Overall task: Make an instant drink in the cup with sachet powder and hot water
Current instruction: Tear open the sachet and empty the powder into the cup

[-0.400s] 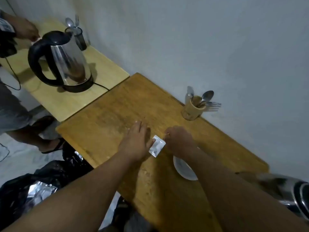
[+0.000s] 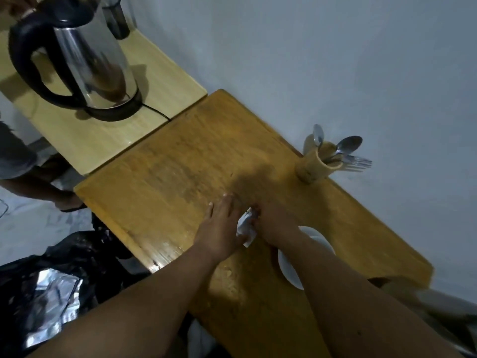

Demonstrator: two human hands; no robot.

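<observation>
Both hands meet over the worktop (image 2: 180, 161), the left hand (image 2: 222, 228) and right hand (image 2: 273, 223) pinching a small white sachet (image 2: 245, 228) between them. Just near-right, under the right forearm, sits the white cup (image 2: 289, 267). A steel kettle (image 2: 85, 60) stands far left.

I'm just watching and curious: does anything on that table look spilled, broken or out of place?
Nothing stands out. The kettle sits upright on its base, the spoon holder stands upright by the wall, and both hands hold the sachet beside the white cup. No spill shows on the table.
</observation>
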